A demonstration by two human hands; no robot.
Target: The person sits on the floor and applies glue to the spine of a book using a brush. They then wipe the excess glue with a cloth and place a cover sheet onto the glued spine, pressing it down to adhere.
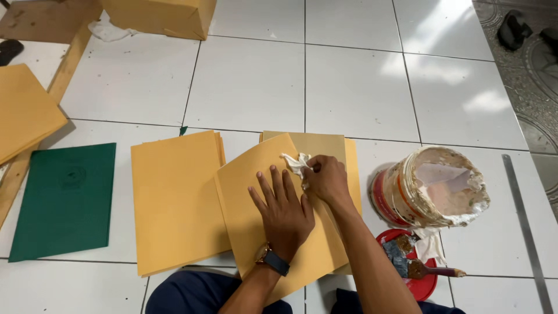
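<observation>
My left hand [283,210] lies flat, fingers spread, on a yellow-brown card sheet [247,192] that rests tilted on a pile of the same sheets [328,144]. A watch sits on that wrist. My right hand [326,178] is closed on a crumpled white cloth [295,162] and presses it onto the sheet's upper right part. Both hands touch each other over the sheet.
A second stack of yellow-brown sheets [174,200] lies to the left, and a green cover [65,199] beyond it. A glue-caked bucket [433,186] stands to the right, with a brush [427,270] on a red lid [427,286]. A metal ruler [526,229] lies far right. Cardboard box [163,16] at the back.
</observation>
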